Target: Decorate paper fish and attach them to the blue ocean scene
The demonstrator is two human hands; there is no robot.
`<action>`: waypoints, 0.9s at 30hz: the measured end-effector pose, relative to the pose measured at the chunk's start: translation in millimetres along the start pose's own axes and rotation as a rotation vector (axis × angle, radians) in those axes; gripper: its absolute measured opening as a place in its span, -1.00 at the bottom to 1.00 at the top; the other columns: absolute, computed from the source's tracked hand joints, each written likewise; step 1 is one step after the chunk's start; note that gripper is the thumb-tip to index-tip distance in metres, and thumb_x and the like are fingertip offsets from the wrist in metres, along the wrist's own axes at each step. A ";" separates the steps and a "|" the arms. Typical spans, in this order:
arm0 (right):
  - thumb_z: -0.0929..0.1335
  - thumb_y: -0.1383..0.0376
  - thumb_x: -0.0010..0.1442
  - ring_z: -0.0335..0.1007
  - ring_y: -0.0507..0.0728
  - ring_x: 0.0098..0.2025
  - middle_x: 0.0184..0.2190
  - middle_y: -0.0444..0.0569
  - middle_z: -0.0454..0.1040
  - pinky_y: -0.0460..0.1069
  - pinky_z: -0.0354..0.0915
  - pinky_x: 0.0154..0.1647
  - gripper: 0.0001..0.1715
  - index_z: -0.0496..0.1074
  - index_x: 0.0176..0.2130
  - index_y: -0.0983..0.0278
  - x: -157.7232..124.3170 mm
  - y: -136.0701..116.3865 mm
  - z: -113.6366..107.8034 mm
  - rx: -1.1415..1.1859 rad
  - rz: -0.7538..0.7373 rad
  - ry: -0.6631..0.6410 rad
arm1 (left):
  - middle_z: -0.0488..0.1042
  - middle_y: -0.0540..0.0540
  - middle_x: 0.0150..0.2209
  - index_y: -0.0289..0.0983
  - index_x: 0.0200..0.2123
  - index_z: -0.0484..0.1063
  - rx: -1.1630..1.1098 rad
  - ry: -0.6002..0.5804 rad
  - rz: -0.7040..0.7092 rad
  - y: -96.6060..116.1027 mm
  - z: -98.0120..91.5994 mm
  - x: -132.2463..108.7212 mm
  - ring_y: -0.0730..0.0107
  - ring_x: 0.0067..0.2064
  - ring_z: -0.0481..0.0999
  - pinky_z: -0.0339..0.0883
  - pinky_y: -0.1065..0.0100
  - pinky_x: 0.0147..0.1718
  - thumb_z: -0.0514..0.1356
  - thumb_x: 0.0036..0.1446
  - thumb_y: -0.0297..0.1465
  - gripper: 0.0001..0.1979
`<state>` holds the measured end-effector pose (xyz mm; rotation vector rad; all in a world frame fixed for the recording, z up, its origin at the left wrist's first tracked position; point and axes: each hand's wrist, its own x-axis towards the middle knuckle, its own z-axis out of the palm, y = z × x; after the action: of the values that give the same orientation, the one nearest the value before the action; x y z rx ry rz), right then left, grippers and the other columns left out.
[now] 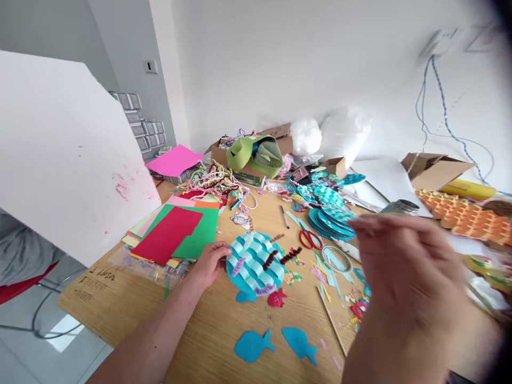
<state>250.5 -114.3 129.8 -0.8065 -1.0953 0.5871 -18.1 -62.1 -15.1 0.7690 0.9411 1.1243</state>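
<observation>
My left hand (213, 262) pinches the left edge of a round blue disc (250, 245) woven from paper strips. Curly pipe cleaner pieces, purple and dark brown, stick to the disc. My right hand (412, 272) is raised close to the camera at the right, blurred, its fingers drawn together; whatever they hold, if anything, cannot be made out. Below the disc lie two blue paper fish (251, 345), with a red paper fish (277, 297) and a further blue one partly under its lower edge. A thin wooden stick (331, 321) lies right of the fish.
Red scissors (310, 240), a tape roll (336, 259) and a stack of blue woven discs (330, 223) lie to the right. Coloured paper sheets (168, 234) are at the left, with tangled pipe cleaners (216, 178) behind. Orange egg trays (468, 213) line the right edge.
</observation>
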 end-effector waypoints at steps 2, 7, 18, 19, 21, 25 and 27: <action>0.50 0.18 -0.04 0.40 0.07 -0.37 -0.42 -0.09 0.52 0.01 0.31 -0.29 -0.83 0.55 -0.37 0.15 7.0 18.2 7.1 -0.025 0.138 -0.121 | 0.23 0.10 -0.69 -0.32 -0.66 0.33 0.022 -0.053 -0.031 2.2 2.3 -3.5 0.59 -0.64 0.21 0.05 0.50 -0.66 0.29 -0.27 -0.42 -0.83; 0.49 0.07 -0.05 0.41 0.11 -0.31 -0.32 -0.03 0.57 0.02 0.29 -0.26 -0.68 0.58 -0.31 0.21 13.5 67.8 22.2 -0.236 0.431 -0.508 | 0.14 0.12 -0.71 -0.30 -0.70 0.27 0.063 -0.119 -0.068 5.5 6.0 -9.0 0.62 -0.66 0.13 -0.01 0.49 -0.66 0.26 -0.27 -0.43 -0.82; 0.53 0.07 -0.14 0.36 0.01 -0.49 -0.46 -0.08 0.51 -0.04 0.33 -0.45 -0.63 0.54 -0.36 0.25 24.4 72.9 3.4 -0.046 0.384 0.001 | 0.31 0.10 -0.66 -0.28 -0.61 0.27 -0.178 0.191 0.045 11.8 -12.0 10.1 0.60 -0.64 0.28 0.11 0.53 -0.69 0.28 -0.23 -0.38 -0.80; 0.54 0.09 -0.15 0.35 0.01 -0.50 -0.48 -0.09 0.50 -0.05 0.32 -0.48 -0.65 0.54 -0.39 0.25 25.9 70.6 1.0 -0.021 0.369 0.037 | 0.32 0.09 -0.65 -0.28 -0.59 0.28 -0.175 0.210 0.053 11.9 -13.6 11.4 0.60 -0.64 0.29 0.11 0.53 -0.70 0.28 -0.23 -0.38 -0.80; 0.55 0.14 -0.17 0.34 0.00 -0.51 -0.50 -0.10 0.48 -0.07 0.31 -0.51 -0.69 0.53 -0.42 0.25 27.8 65.7 -2.2 0.032 0.323 0.085 | 0.35 0.08 -0.64 -0.29 -0.57 0.31 -0.160 0.242 0.065 12.0 -14.8 12.4 0.59 -0.64 0.31 0.12 0.53 -0.70 0.30 -0.24 -0.38 -0.80; 0.55 0.21 -0.19 0.32 -0.03 -0.52 -0.54 -0.14 0.43 -0.13 0.30 -0.55 -0.75 0.51 -0.47 0.26 28.4 54.6 -5.4 0.110 0.254 0.172 | 0.35 0.10 -0.66 -0.30 -0.54 0.34 -0.112 0.278 0.058 14.2 -9.7 10.7 0.60 -0.65 0.31 0.13 0.54 -0.70 0.33 -0.26 -0.38 -0.78; 0.54 0.22 -0.17 0.31 -0.04 -0.53 -0.56 -0.16 0.41 -0.15 0.29 -0.57 -0.77 0.51 -0.47 0.26 28.2 48.9 -7.0 0.126 0.234 0.203 | 0.34 0.09 -0.67 -0.31 -0.53 0.35 -0.074 0.271 0.033 16.5 -4.2 10.2 0.59 -0.66 0.31 0.11 0.54 -0.72 0.34 -0.28 -0.38 -0.77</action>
<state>265.7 -66.1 103.8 -0.8705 -0.7759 0.7454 -26.7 -47.7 -4.6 0.5820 1.1087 1.3075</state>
